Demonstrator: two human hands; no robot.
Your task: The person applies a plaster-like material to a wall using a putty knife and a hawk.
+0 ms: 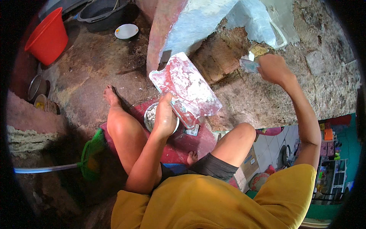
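Observation:
My left hand (164,118) is closed on the near edge of a flat reddish board (183,82), thumb on top. White paste is smeared over much of the board's face. Partly hidden behind that hand is a round tub (150,114) of white, lumpy paste. At the upper right, my right hand (274,69) grips a putty knife (248,65), its handle hidden in the fist. A dab of white (250,56) shows by the blade, close to the rough wall (289,89); whether they touch I cannot tell. White-grey coating (255,26) covers part of the wall above.
A red bucket (47,40), a black basin (97,19) and a white plate (126,31) stand at the far left. A green net (92,154) on a pale pole lies at my left. Beside the tub is a small flat blade (192,131).

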